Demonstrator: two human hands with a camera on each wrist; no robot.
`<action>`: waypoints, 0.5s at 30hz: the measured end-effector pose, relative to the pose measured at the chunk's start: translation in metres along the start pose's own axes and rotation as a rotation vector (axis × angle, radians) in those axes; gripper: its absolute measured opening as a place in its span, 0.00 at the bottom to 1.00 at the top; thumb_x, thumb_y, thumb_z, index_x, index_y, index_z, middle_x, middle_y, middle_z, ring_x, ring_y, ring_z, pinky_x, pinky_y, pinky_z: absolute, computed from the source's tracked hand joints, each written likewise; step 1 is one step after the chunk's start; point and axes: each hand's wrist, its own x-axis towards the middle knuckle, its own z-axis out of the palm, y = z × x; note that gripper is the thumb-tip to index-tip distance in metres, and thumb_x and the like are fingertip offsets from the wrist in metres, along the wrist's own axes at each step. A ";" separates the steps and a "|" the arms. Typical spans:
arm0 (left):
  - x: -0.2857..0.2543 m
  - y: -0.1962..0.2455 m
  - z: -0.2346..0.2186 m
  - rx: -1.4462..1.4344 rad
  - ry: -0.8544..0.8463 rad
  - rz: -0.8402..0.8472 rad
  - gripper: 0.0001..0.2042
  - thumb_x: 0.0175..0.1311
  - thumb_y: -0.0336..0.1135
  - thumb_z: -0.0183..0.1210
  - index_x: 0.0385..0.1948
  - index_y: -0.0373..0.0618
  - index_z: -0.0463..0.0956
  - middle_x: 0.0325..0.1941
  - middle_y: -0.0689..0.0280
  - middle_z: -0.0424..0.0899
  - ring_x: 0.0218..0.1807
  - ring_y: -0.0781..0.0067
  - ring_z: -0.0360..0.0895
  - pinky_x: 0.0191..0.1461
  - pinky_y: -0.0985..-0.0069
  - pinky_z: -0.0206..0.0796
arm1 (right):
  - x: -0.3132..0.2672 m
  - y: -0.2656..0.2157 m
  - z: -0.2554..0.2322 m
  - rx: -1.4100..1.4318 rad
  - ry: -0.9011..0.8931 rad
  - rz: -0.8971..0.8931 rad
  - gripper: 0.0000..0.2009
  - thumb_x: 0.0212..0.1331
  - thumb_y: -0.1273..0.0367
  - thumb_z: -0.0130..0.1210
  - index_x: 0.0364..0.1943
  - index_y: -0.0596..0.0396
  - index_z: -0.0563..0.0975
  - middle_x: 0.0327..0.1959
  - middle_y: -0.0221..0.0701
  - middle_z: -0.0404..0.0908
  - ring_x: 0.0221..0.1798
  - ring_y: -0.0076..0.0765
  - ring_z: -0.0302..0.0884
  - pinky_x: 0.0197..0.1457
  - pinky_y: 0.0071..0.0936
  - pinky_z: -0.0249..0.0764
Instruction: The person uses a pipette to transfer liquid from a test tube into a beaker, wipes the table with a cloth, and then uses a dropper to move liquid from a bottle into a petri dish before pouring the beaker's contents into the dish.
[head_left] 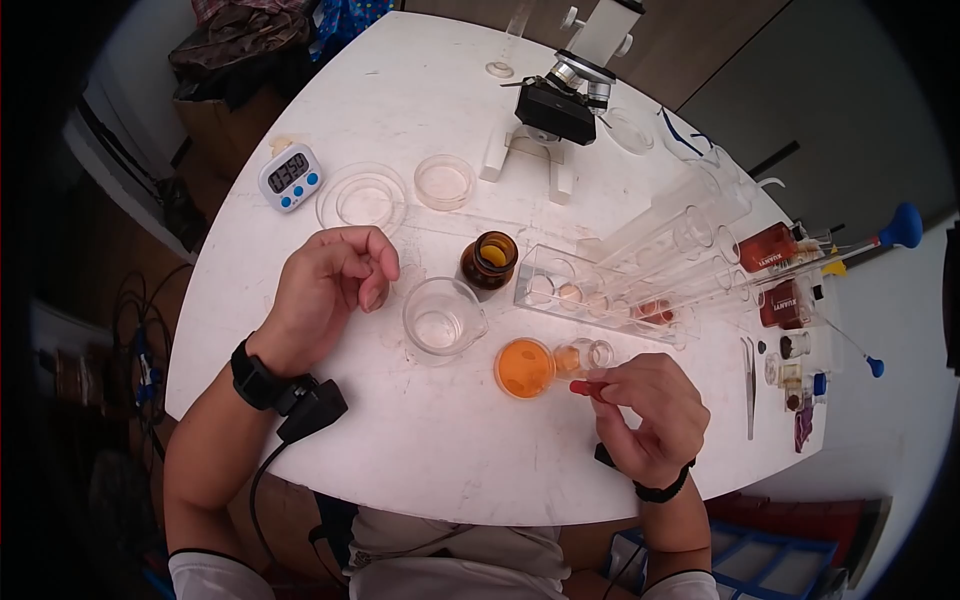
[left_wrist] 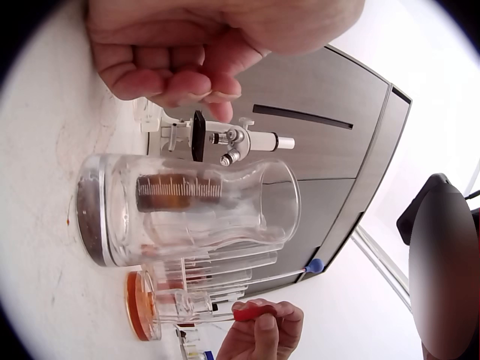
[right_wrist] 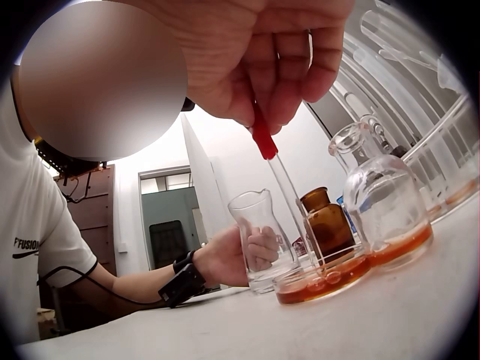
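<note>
My right hand [head_left: 655,415] pinches the red rubber bulb [right_wrist: 265,141] of a glass dropper [right_wrist: 287,186]. The dropper slants down, its lower end at the small round dish [head_left: 524,368] of orange liquid. Right beside that dish stands a clear glass bottle [right_wrist: 386,199] with orange liquid at its bottom. My left hand [head_left: 335,280] holds nothing; its fingers hang loosely curled, left of a clear glass beaker [head_left: 440,318]. Behind the beaker is an uncapped brown glass bottle [head_left: 489,262].
A clear rack [head_left: 600,305] of test tubes leans to the right. At the back are a microscope [head_left: 560,110] and glass dishes [head_left: 445,182]; a timer [head_left: 291,178] lies at the left. Tweezers [head_left: 749,390] and small jars [head_left: 795,347] lie at the right.
</note>
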 end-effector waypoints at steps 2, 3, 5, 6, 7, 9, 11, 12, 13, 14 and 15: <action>0.000 0.001 0.002 0.003 0.004 0.001 0.09 0.45 0.28 0.44 0.24 0.38 0.73 0.14 0.67 0.69 0.20 0.78 0.63 0.28 0.79 0.57 | 0.001 0.000 0.001 0.010 -0.007 0.002 0.14 0.38 0.84 0.65 0.33 0.58 0.79 0.33 0.36 0.86 0.33 0.36 0.82 0.35 0.25 0.76; 0.000 0.002 0.003 0.006 0.009 0.001 0.09 0.45 0.29 0.45 0.25 0.38 0.73 0.14 0.68 0.69 0.20 0.78 0.62 0.28 0.79 0.57 | 0.001 0.001 0.001 0.019 -0.015 0.003 0.14 0.39 0.84 0.65 0.33 0.58 0.79 0.33 0.35 0.86 0.33 0.36 0.82 0.35 0.24 0.76; 0.000 0.002 0.004 0.016 0.009 -0.001 0.08 0.45 0.29 0.45 0.25 0.39 0.73 0.14 0.68 0.69 0.20 0.78 0.63 0.29 0.80 0.57 | 0.001 0.001 0.002 0.021 -0.021 0.002 0.14 0.39 0.84 0.65 0.33 0.58 0.79 0.33 0.35 0.86 0.33 0.36 0.82 0.35 0.24 0.76; 0.000 0.001 0.004 0.027 0.011 -0.001 0.08 0.45 0.29 0.46 0.25 0.39 0.72 0.15 0.68 0.69 0.20 0.78 0.63 0.29 0.80 0.57 | 0.001 0.001 0.002 0.023 -0.028 -0.001 0.14 0.39 0.83 0.65 0.33 0.58 0.80 0.33 0.35 0.86 0.33 0.36 0.82 0.35 0.24 0.76; 0.000 0.000 0.003 0.027 0.010 -0.001 0.08 0.45 0.29 0.46 0.25 0.39 0.72 0.15 0.68 0.69 0.20 0.78 0.63 0.29 0.80 0.57 | 0.001 0.001 0.002 0.023 -0.027 -0.001 0.14 0.39 0.83 0.65 0.33 0.58 0.80 0.33 0.35 0.86 0.33 0.36 0.82 0.35 0.24 0.76; 0.001 -0.002 0.002 -0.006 0.002 0.016 0.08 0.43 0.30 0.46 0.26 0.40 0.72 0.16 0.68 0.70 0.21 0.78 0.65 0.30 0.81 0.59 | 0.001 0.000 0.003 0.018 -0.025 0.002 0.11 0.42 0.84 0.61 0.31 0.59 0.78 0.30 0.39 0.86 0.31 0.38 0.82 0.35 0.27 0.76; 0.001 -0.001 0.002 -0.001 0.005 0.015 0.09 0.43 0.29 0.47 0.26 0.40 0.72 0.17 0.68 0.71 0.22 0.79 0.66 0.30 0.82 0.60 | 0.001 0.000 0.003 0.014 -0.025 0.003 0.11 0.42 0.84 0.61 0.32 0.59 0.78 0.30 0.39 0.85 0.31 0.38 0.82 0.35 0.27 0.76; 0.000 0.000 0.003 0.004 0.010 0.014 0.09 0.42 0.29 0.47 0.27 0.40 0.72 0.18 0.68 0.72 0.23 0.79 0.67 0.31 0.83 0.60 | 0.001 0.000 0.003 0.011 -0.024 0.003 0.11 0.42 0.84 0.61 0.32 0.59 0.77 0.30 0.39 0.85 0.31 0.38 0.83 0.35 0.27 0.75; 0.000 0.000 0.003 0.004 0.009 0.014 0.09 0.42 0.29 0.47 0.27 0.40 0.72 0.18 0.68 0.72 0.23 0.79 0.67 0.31 0.83 0.60 | 0.001 0.001 0.003 0.011 -0.024 0.004 0.11 0.42 0.84 0.61 0.32 0.59 0.77 0.30 0.39 0.85 0.31 0.38 0.83 0.35 0.27 0.75; 0.000 0.000 0.003 0.009 0.016 0.009 0.09 0.42 0.28 0.47 0.27 0.40 0.72 0.20 0.68 0.73 0.24 0.80 0.67 0.31 0.84 0.61 | 0.000 0.001 0.002 0.018 -0.030 0.001 0.12 0.43 0.85 0.60 0.34 0.59 0.77 0.30 0.39 0.85 0.31 0.38 0.83 0.35 0.27 0.76; 0.000 0.000 0.003 0.015 0.024 0.005 0.10 0.41 0.27 0.47 0.27 0.40 0.72 0.21 0.68 0.74 0.24 0.81 0.67 0.31 0.85 0.61 | 0.000 0.002 0.002 0.025 -0.036 -0.001 0.13 0.43 0.85 0.60 0.35 0.59 0.77 0.30 0.40 0.85 0.31 0.38 0.83 0.35 0.27 0.76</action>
